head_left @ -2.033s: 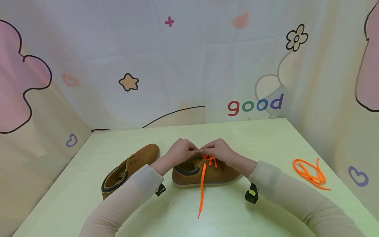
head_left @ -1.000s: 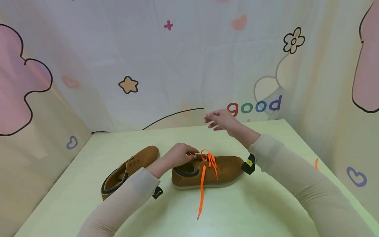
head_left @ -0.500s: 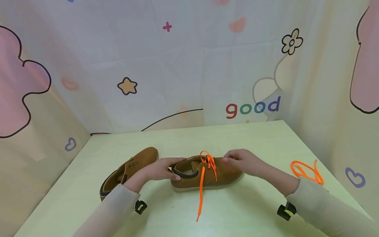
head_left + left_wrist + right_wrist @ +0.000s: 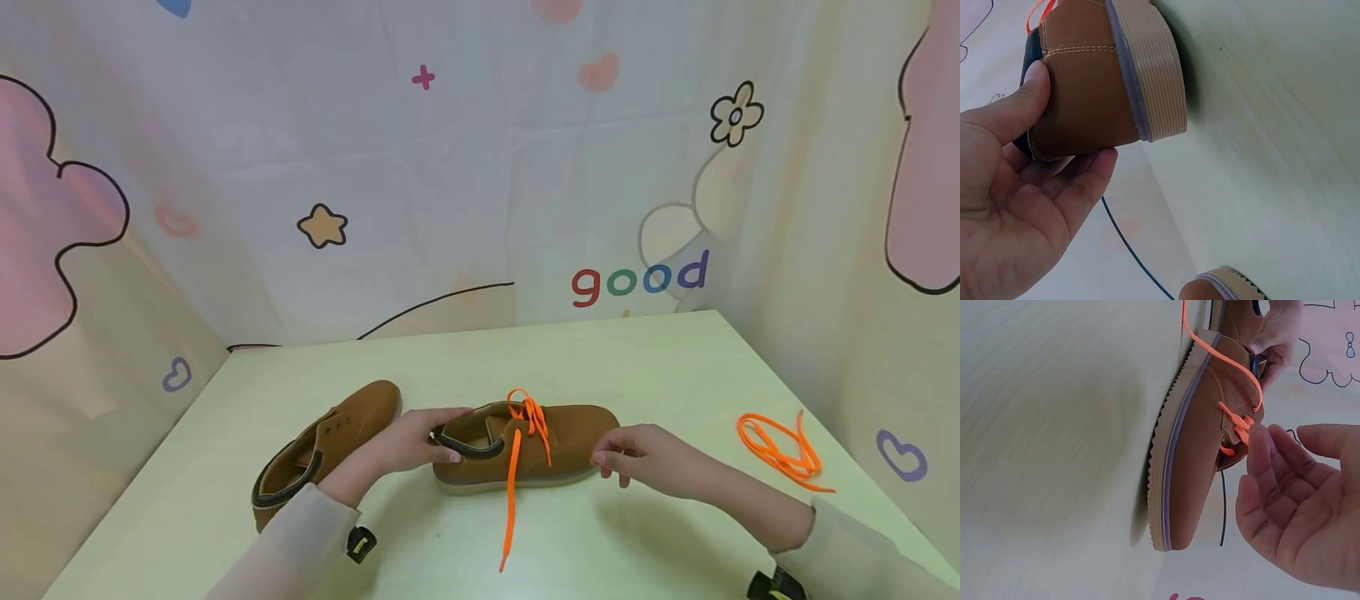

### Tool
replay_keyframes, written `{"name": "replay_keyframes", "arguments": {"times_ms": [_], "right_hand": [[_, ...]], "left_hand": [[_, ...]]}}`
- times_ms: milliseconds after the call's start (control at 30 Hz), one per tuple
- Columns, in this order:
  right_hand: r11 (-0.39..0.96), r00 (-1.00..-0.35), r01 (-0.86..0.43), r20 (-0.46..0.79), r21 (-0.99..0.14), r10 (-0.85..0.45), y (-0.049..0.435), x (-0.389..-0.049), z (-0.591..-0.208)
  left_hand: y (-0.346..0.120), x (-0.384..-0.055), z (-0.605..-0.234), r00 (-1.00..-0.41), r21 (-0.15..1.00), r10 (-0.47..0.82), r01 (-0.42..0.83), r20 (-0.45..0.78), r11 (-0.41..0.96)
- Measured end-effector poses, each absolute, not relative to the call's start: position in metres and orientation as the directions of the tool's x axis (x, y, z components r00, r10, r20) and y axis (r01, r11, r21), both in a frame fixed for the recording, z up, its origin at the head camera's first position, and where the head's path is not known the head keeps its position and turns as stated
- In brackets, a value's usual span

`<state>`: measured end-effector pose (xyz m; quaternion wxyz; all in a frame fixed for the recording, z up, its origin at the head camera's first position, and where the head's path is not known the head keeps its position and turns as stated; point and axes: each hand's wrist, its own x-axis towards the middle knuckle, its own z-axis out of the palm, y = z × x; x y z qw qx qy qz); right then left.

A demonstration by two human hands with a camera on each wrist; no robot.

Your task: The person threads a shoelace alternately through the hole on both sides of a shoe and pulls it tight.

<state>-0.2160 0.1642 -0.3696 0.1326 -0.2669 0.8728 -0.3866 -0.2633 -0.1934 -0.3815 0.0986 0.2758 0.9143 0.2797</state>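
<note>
A brown shoe [image 4: 581, 433] stands on its sole mid-table, toe to the right. An orange shoelace [image 4: 512, 500] runs through its eyelets; one long end trails down the near side onto the table, and shorter parts lie over the tongue. My left hand [image 4: 408, 442] holds the heel, thumb on the collar [image 4: 1032, 94] and fingers round the back, as the left wrist view shows. By the toe, my right hand [image 4: 652, 458] hovers with loosely bent fingers and nothing in them; in the right wrist view the fingers [image 4: 1260, 450] look apart from the shoe.
A second brown shoe [image 4: 367, 417], with no lace in its eyelets, stands at the left, partly behind my left forearm. Another orange shoelace [image 4: 780, 454] lies loosely looped near the table's right edge. A printed curtain [image 4: 465, 167] hangs behind the table.
My left hand has gone from the tongue area back to the heel. The right hand let go of the lace, rose towards the back, then came down and right to the toe.
</note>
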Motion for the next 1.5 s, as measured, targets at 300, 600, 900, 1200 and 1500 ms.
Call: {"name": "replay_keyframes", "arguments": {"times_ms": [300,600,900,1200,1500], "right_hand": [[0.553,-0.819,-0.369,-0.021,-0.747,-0.574,0.169,-0.212,-0.376],[0.546,-0.815,-0.373,-0.016,-0.750,-0.579,0.166,-0.213,-0.374],[0.553,-0.825,-0.382,0.002,-0.740,-0.566,0.168,-0.212,-0.367],[0.545,-0.818,-0.374,-0.009,-0.750,-0.575,0.177,-0.210,-0.360],[0.551,-0.817,-0.374,-0.016,-0.746,-0.576,0.186,-0.209,-0.357]], "left_hand": [[-0.183,-0.258,-0.387,-0.839,0.537,0.544,0.468,0.020,0.702],[-0.137,-0.269,-0.390,-0.858,0.545,0.509,0.463,0.076,0.699],[-0.079,-0.282,-0.392,-0.883,0.536,0.459,0.436,0.099,0.723],[-0.017,-0.300,-0.401,-0.902,0.444,0.405,0.428,0.152,0.787],[0.031,-0.311,-0.395,-0.935,0.384,0.334,0.352,0.117,0.853]]}}
